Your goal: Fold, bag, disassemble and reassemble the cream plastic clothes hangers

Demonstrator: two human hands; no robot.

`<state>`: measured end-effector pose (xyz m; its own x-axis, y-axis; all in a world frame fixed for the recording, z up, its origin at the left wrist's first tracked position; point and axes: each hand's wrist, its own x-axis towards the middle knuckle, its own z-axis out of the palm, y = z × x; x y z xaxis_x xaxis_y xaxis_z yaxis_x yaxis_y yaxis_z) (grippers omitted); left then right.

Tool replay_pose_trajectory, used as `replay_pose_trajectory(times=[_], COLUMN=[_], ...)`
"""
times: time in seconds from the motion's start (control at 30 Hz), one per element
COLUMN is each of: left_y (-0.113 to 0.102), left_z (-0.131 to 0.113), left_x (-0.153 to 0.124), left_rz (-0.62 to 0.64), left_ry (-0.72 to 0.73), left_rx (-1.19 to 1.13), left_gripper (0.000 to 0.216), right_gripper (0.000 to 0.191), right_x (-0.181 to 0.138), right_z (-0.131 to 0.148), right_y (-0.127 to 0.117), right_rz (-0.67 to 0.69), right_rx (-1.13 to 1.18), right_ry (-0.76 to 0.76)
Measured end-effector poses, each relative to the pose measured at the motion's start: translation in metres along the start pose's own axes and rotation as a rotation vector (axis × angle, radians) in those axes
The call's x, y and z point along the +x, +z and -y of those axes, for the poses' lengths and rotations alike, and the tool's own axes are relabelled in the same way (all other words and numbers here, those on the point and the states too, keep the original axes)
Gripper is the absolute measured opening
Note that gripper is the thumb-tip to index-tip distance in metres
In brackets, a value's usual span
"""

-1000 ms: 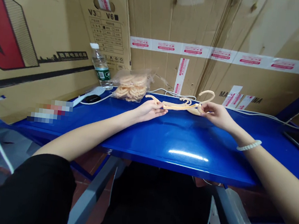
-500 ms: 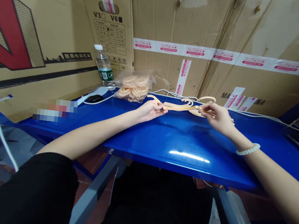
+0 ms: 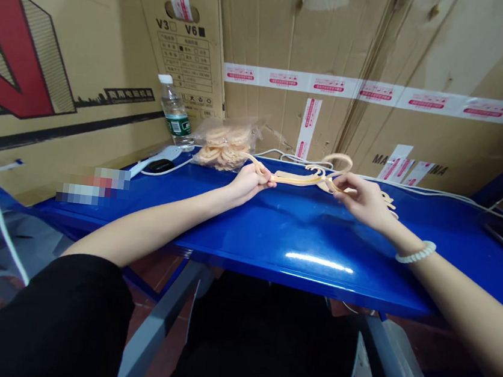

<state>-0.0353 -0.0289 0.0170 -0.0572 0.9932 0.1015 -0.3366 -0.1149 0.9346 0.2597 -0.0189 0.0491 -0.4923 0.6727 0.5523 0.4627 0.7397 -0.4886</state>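
Observation:
My left hand [image 3: 252,182] is closed around one end of a thin peach-coloured plastic clothes hanger [image 3: 303,181], whose curved tip sticks out beyond my fingers. At the other end my right hand [image 3: 359,198] pinches the same hanger near the base of a large curved hook [image 3: 344,161]. It is held low over the blue table, roughly level. Several more peach-coloured hanger pieces [image 3: 386,199] lie behind and beside my right hand, partly hidden by it. A clear plastic bag [image 3: 227,143] of similar peach pieces rests on the table beyond my left hand.
A water bottle [image 3: 177,116] stands at the back left, near a white perforated utensil [image 3: 162,155] and a dark oval object [image 3: 159,166]. White cables [image 3: 415,189] run along the back of the blue table [image 3: 264,238]. Large cardboard boxes [image 3: 292,30] wall in the back and left.
My left hand has shifted slightly left with the hanger. The hook by my right hand has turned and now stands more open to view, a little further left.

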Motion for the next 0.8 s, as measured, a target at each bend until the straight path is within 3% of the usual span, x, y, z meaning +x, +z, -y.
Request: replay_pose_trajectory(times=[0.13,0.4,0.47,0.53,0.63,0.7,0.8], left_y=[0.002,0.008,0.011,0.016,0.024,0.027,0.026], left_z=[-0.002,-0.004,-0.001,0.002,0.005,0.007,0.010], left_x=[-0.002,-0.014,-0.026,-0.041,-0.065,-0.075,-0.078], left_rz=[-0.044,-0.018,0.091,0.274,0.618,0.814,0.901], left_ry=[0.019,0.027,0.040,0.168,0.494,0.609,0.672], left_rx=[-0.001,-0.004,0.142,0.369,0.699,0.834,0.915], left_gripper=[0.029,0.010,0.006,0.006,0.012,0.015,0.015], right_gripper=[0.030,0.039,0.038,0.035,0.032,0.028,0.021], right_x=[0.001,0.008,0.009,0.009,0.008,0.006,0.004], right_z=[0.003,-0.003,-0.005,-0.007,-0.013,-0.016,-0.017], right_y=[0.002,-0.001,-0.007,-0.013,-0.017,-0.016,-0.009], right_rz=[0.008,-0.173,-0.182,-0.099,0.165,0.322,0.417], right_rx=[0.082,0.190,0.213,0.245,0.261,0.209,-0.044], right_ry=[0.054,0.111,0.140,0.199,0.293,0.289,0.185])
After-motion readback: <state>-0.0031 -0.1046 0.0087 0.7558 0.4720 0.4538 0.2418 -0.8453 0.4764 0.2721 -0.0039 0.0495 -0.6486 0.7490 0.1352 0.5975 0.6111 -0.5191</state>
